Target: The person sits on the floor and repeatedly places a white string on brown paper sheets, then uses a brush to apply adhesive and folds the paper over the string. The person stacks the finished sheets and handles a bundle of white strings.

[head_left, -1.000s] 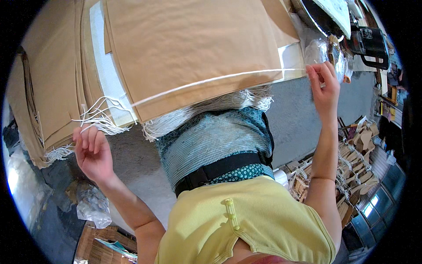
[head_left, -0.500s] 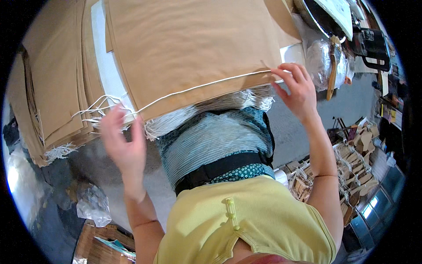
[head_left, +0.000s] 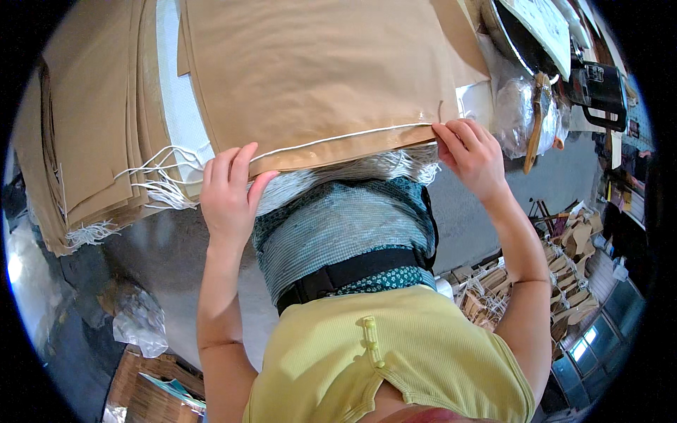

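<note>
We see a grey floor [head_left: 557, 158] below. Bright light shows in bluish window panes [head_left: 585, 343] at lower right, and we notice glare far left.

– Colours?
– Broad, flat, plain tan paper sheet [head_left: 317, 70]; thin, plain white string [head_left: 338, 135] along its near edge.
– Any patterns?
– Pale flowers on the dark-green cloth strip [head_left: 381, 277] beside the wide black belt [head_left: 324, 278].

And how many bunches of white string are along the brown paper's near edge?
3: one bunch at the near end of the left stack, another bunch beside the left hand, and a third bunch under the large brown sheet. Others may be hidden.
</note>
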`<state>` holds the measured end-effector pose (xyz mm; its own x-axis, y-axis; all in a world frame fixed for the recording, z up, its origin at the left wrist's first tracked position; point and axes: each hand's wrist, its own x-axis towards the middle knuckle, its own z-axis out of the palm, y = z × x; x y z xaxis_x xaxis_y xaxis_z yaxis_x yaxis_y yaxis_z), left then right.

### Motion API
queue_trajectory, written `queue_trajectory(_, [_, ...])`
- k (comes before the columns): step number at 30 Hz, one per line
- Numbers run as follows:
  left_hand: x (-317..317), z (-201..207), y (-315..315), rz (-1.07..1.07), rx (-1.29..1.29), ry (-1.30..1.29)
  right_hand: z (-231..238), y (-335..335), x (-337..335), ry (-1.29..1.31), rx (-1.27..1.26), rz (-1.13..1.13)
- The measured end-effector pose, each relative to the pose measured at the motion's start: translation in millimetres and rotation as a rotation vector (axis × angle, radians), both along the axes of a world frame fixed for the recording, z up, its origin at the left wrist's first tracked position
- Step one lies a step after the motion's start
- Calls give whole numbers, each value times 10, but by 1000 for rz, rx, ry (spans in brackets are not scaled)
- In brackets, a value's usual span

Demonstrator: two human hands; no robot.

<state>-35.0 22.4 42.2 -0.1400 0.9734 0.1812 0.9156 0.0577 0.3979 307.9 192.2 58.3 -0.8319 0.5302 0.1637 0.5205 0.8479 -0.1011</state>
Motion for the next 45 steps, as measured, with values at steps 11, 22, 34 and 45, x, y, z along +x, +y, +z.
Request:
queue_trajectory(11, [-12,14,-47,54,-13,-87,114,220,22,-68,-394,-130])
queue_trajectory(22, [-45,-150,126,61,16,-122,-330,217,-214,221,-283,-362])
queue_trajectory(34, [588,-132,246,-151,-122,28,-491,113,-240,314,-311,-505])
queue_trajectory(45, [211,21,-69,-91,-210,-39,-396,-451,-586,101,-249,-168])
